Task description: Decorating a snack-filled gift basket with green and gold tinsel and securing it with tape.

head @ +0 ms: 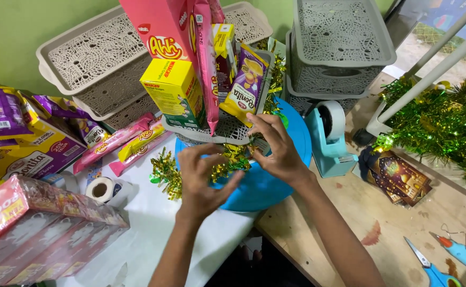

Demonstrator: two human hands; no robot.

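Note:
A grey lattice basket (223,132) packed with upright snack boxes and packets stands on a round blue tray (275,186). A strand of gold and green tinsel (166,172) runs along the basket's lower front edge. My left hand (203,178) pinches the tinsel below the basket, fingers curled on it. My right hand (275,146) presses its fingertips against the basket's lower right corner, on the tinsel there. A yellow box (173,95) and a purple snack packet (246,82) stick out of the basket.
Stacked grey lattice baskets (339,50) stand behind, with a teal tape dispenser (328,141) beside the tray. Green tinsel (445,125) piles at right. Blue scissors (427,266) lie on the wooden table. Snack boxes (36,223) and a tape roll (101,190) sit at left.

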